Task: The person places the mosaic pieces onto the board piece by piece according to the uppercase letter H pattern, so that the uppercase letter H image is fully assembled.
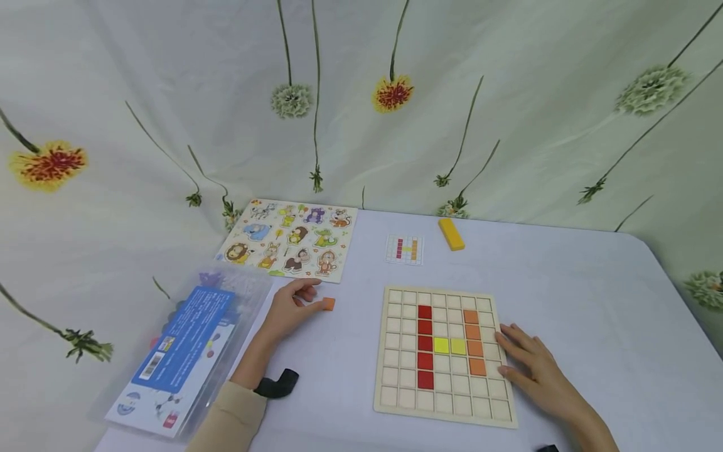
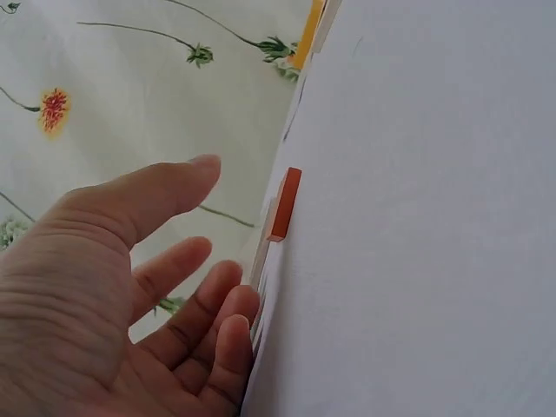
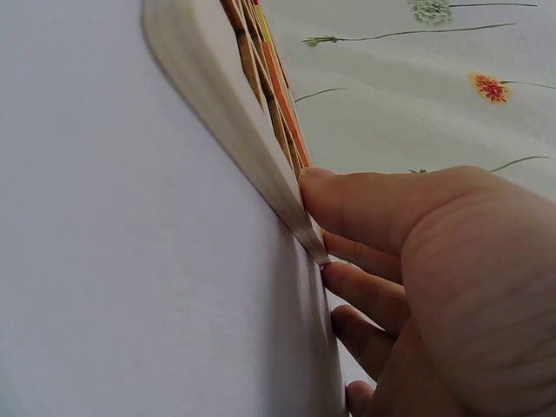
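An orange square tile (image 1: 328,304) lies on the white table, just off the thumb and fingers of my left hand (image 1: 290,307). In the left wrist view a gap shows between that hand's spread thumb and the tile (image 2: 287,206). My right hand (image 1: 536,370) rests against the right edge of a wooden grid board (image 1: 446,422), its fingertips at the rim. On the board stand a column of red tiles (image 1: 425,343), two yellow tiles (image 1: 449,346) and a column of orange tiles (image 1: 474,348).
Behind the board are a small pattern card (image 1: 404,250) and a yellow block (image 1: 451,234). An animal puzzle board (image 1: 288,242) lies at the back left. A clear box with a blue label (image 1: 183,339) sits left of my left arm. Patterned cloth (image 1: 350,107) hangs behind the table.
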`<state>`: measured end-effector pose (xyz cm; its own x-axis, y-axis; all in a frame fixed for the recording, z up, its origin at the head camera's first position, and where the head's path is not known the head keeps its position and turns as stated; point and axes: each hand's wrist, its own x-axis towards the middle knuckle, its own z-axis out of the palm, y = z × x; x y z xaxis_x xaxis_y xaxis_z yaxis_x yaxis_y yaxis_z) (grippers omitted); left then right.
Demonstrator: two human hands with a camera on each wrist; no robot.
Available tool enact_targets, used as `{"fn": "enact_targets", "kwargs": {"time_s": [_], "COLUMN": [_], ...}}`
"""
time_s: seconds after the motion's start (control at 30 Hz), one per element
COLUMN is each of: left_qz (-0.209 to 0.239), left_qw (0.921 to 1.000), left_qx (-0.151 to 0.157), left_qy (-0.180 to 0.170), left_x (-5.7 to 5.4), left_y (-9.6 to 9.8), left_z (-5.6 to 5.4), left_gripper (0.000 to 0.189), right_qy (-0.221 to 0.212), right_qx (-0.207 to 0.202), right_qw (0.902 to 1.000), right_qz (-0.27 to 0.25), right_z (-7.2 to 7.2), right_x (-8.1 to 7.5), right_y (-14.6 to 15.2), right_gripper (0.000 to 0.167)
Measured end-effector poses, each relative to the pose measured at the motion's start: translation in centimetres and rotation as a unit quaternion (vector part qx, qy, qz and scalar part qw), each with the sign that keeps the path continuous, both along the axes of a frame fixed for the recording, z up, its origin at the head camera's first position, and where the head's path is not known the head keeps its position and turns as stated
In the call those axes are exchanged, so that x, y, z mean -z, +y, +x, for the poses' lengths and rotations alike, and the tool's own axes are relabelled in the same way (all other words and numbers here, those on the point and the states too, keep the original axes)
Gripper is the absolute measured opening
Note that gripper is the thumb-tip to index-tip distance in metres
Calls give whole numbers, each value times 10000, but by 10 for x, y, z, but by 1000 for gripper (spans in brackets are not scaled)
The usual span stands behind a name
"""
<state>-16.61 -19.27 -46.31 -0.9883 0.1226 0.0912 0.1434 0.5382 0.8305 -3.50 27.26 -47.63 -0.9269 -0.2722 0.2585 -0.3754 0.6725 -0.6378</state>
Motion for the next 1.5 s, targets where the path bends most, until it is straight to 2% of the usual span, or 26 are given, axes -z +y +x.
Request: {"fn": "enact_targets", "kwargs": {"time_s": [0.4, 0.73, 1.03, 1.3, 1.5], "left_qz": [-590, -872, -1030, -1024, -1086], "left_qw": [9979, 9959, 9942, 9939, 9932], "left_qx": [189, 237, 313, 348, 325], "left_qy": [188, 48, 64, 233, 266], "left_x": [7, 5, 4, 8, 9], "left_y": [2, 2, 4, 5, 4], "left_z": [1, 2, 0, -3, 0], "left_gripper": [45, 45, 40, 26, 24], "right_qy": [150, 61, 52, 106, 81], "right_qx": [-48, -20, -20, 17, -4], "right_qw": [9998, 9999, 10000, 9999, 10000], "right_qz": [155, 95, 4, 107, 58], "right_z": [-2, 0, -1, -2, -1], "right_x": [1, 0, 1, 0, 0], "right_y": [2, 1, 1, 2, 1], "right_gripper": [58, 58, 57, 57, 57]}}
